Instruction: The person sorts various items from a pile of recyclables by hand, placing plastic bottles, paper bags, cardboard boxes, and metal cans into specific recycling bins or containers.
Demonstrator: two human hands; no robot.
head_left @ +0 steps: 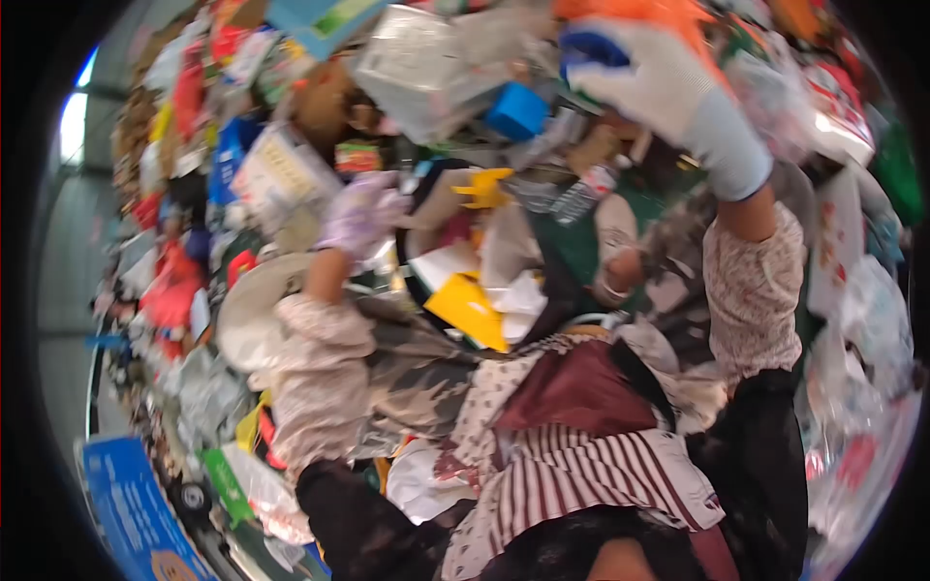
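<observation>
My right hand (644,82), in a whitish glove, is at the upper right with its fingers curled round a dark blue thing (593,48). Bright orange material (668,14) lies against its far side; whether the hand grips that too is unclear. My left hand (363,218), in a pale purple glove, is blurred at the left edge of a dark-rimmed opening, and its fingers cannot be made out clearly. Inside that opening are a yellow piece (468,310), white scraps (523,305) and a smaller yellow piece (482,188).
Mixed waste surrounds me. A clear plastic box (412,73) and a bright blue block (517,111) lie ahead. A blue printed panel (136,508) is at the lower left, and clear plastic bags (862,329) are at the right.
</observation>
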